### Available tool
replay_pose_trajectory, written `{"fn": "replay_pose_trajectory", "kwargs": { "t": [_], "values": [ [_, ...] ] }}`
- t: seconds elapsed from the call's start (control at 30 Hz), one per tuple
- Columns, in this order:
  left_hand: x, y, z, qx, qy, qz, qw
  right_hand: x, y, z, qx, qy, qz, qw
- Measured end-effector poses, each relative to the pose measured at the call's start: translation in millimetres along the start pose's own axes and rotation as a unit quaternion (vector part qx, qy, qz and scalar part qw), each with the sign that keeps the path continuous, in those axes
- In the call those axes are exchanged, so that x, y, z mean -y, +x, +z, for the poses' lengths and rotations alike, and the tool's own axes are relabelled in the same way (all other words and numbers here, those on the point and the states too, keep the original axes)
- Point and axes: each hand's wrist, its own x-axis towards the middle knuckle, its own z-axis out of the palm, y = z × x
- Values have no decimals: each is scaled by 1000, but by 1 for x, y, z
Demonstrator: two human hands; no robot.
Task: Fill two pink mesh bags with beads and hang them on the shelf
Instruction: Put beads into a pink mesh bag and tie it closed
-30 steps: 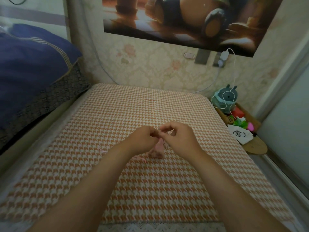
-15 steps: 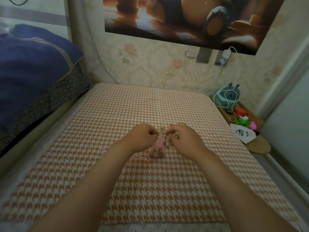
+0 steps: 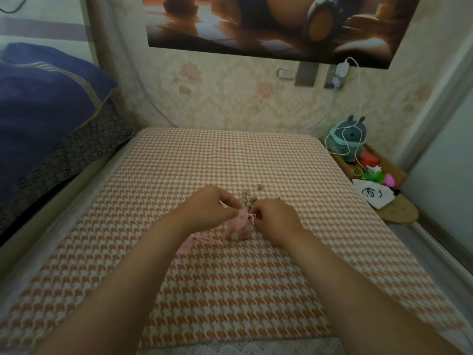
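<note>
1. Nearest to you, your two bare forearms reach forward over the orange-and-white checked mattress (image 3: 230, 290), which carries everything you are working on.
2. A second pink mesh bag (image 3: 188, 244) lies flat and limp on the mattress just beside your left wrist, its thin string trailing off to the right.
3. Your left hand (image 3: 208, 208) has its grip pinched together on the gathered top of the filled pink mesh bag (image 3: 238, 228).
4. That filled bag sits upright on the mattress between your hands, its bottom bulging with beads, a few of them showing through the mesh.
5. Your right hand (image 3: 275, 217) is curled just beside the bag's neck, next to a loose end of pink string (image 3: 252, 216); whether its grip is clamped on that string, you cannot tell from here.
6. Just beyond your fingers a small heap of loose tan beads (image 3: 248, 198) lies on the mattress, with one stray bead a little farther off.
7. Farther right, beside the mattress, a wooden tray (image 3: 384, 165) holds a grey plush toy (image 3: 349, 135), with a white pouch (image 3: 372, 196) near it.
8. At the far left a blue quilt (image 3: 43, 111) is heaped up; on the wall behind hangs a large poster (image 3: 268, 24).
</note>
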Motion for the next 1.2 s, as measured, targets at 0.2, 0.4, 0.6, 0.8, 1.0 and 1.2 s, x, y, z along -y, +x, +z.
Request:
{"fn": "replay_pose_trajectory", "kwargs": {
  "t": [0.2,0.4,0.6,0.8,1.0,1.2],
  "values": [
    [0,-2,5,-18,16,14,1000,1,-1,-8,-28,90,15,995],
    [0,-1,6,-22,11,10,1000,17,-8,-40,-108,249,-5,963],
    [1,-6,6,-31,8,25,999,33,-21,-45,-69,185,-82,977],
    [2,-9,3,-19,10,22,1000,28,-15,-40,-64,145,-114,981],
    [1,-5,6,-17,10,16,1000,5,-8,-36,-92,138,-40,985],
    [3,0,9,-20,16,9,1000,-14,-6,-18,-21,66,31,997]
  ]
}}
